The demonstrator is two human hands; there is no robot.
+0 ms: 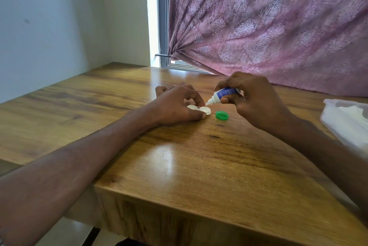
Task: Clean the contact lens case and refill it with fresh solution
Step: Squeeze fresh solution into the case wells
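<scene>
Head view: white lens case (199, 109) lies mid-counter toward the far edge, left hand (179, 104) pinching it flat on the wood, right hand (256, 100) gripping a small solution bottle (224, 95) tilted with its nozzle just over the case's right well; green cap (222, 115) just beside the case. Bare wooden counter (179, 166) runs open to the near corner and left edge, a clear plastic box (350, 122) at the right edge. White wall left, pink curtain (268, 22) over the window behind the far edge.
</scene>
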